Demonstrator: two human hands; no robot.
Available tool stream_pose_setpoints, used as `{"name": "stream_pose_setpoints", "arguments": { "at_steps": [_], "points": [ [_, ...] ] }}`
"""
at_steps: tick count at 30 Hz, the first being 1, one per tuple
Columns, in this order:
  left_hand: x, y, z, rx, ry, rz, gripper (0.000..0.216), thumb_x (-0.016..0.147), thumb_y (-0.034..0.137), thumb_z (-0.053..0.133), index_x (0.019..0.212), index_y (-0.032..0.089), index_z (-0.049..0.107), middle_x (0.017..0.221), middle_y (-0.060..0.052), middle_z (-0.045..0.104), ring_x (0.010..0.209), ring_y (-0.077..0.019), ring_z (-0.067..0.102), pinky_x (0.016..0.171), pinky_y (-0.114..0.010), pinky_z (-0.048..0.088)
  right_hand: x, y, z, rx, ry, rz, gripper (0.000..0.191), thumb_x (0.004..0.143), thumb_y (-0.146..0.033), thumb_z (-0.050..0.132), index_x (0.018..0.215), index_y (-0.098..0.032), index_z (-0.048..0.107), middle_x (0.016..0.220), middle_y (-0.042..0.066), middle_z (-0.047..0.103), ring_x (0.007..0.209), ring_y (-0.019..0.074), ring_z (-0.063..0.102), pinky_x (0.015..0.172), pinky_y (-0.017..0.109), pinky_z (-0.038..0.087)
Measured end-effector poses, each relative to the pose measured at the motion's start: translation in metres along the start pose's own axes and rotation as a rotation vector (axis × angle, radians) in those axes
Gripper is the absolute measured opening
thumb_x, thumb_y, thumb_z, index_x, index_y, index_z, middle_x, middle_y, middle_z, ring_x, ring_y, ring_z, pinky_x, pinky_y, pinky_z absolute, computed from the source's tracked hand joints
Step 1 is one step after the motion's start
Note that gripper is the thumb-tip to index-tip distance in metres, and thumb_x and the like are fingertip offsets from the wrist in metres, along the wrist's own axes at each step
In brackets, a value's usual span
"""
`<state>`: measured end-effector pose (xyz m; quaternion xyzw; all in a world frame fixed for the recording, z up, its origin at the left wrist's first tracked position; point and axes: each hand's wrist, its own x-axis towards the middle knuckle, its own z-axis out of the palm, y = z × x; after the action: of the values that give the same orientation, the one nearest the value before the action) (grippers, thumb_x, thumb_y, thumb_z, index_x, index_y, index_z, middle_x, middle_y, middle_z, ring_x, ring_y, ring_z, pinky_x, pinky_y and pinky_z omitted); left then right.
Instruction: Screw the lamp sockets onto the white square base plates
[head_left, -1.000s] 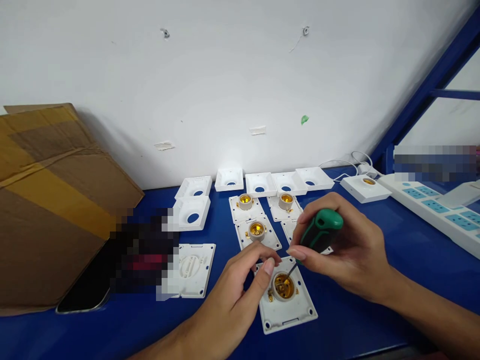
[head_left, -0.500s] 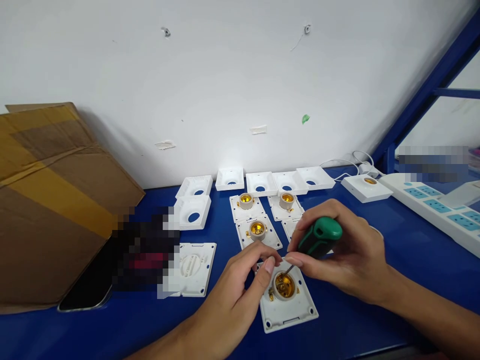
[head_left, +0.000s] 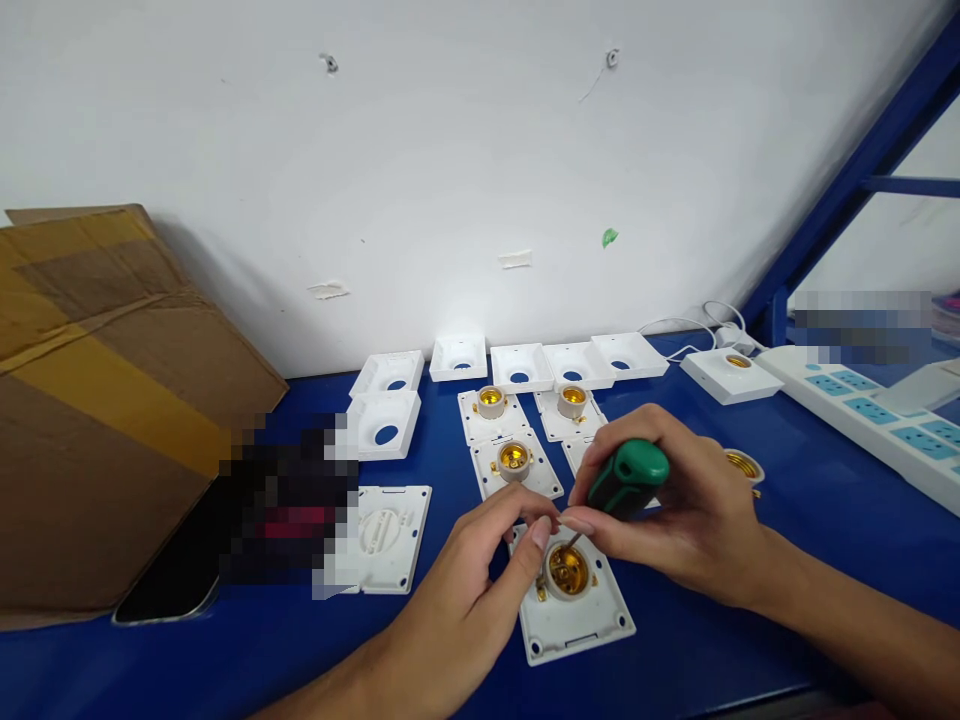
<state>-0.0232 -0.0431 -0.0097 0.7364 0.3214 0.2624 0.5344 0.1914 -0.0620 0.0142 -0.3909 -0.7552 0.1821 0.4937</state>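
My right hand is closed around a screwdriver with a green and black handle. The tool tilts, and its thin shaft runs down into a lamp socket with a brass-coloured inside. That socket sits on a square white base plate lying flat on the table. Fingers curled, my left hand grips at the socket's upper left rim, thumb and fingertips close to the shaft. My fingers partly cover the plate's far edge. The screwdriver's tip and any screw under it cannot be made out.
Behind are plates with sockets and several white square covers. A bare plate lies left, near a cardboard box. Another socket lies beyond my right hand. A power strip runs along the right.
My right hand and the screwdriver handle have shifted slightly left, uncovering more of the socket lying beyond that hand. My left hand and the base plate stay almost in place.
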Motion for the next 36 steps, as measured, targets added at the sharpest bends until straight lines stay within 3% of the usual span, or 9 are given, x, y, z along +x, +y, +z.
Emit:
{"name": "stream_pose_setpoints", "arguments": {
  "at_steps": [9, 14, 36],
  "points": [
    [-0.0014, -0.0016, -0.0002, 0.018, -0.011, -0.014, 0.026, 0.114, 0.038, 0.045, 0.106, 0.023, 0.065, 0.102, 0.000, 0.068, 0.096, -0.0174, 0.063, 0.090, -0.028, 0.046, 0.0024, -0.0046, -0.0025, -0.065, 0.068, -0.048, 0.029, 0.090, -0.032, 0.083, 0.103, -0.026, 0.059, 0.080, -0.005, 0.069, 0.060, 0.0107, 0.067, 0.055, 0.022, 0.056],
    [-0.0019, -0.0027, -0.0001, 0.011, -0.016, -0.008, 0.027, 0.114, 0.038, 0.043, 0.106, 0.023, 0.064, 0.100, 0.000, 0.067, 0.096, -0.0174, 0.062, 0.088, -0.029, 0.045, 0.0006, -0.0033, -0.0018, -0.030, 0.017, -0.017, 0.031, 0.089, -0.032, 0.084, 0.104, -0.026, 0.057, 0.080, -0.005, 0.070, 0.061, 0.0119, 0.069, 0.053, 0.022, 0.056],
    [-0.0017, -0.0019, -0.0011, 0.024, -0.039, -0.026, 0.026, 0.114, 0.039, 0.045, 0.105, 0.024, 0.064, 0.102, 0.000, 0.068, 0.096, -0.0180, 0.062, 0.088, -0.030, 0.045, -0.0025, 0.0006, 0.0045, -0.032, 0.023, -0.082, 0.034, 0.089, -0.029, 0.084, 0.109, -0.025, 0.056, 0.085, -0.002, 0.071, 0.063, 0.0129, 0.069, 0.056, 0.024, 0.059]
  ]
}}
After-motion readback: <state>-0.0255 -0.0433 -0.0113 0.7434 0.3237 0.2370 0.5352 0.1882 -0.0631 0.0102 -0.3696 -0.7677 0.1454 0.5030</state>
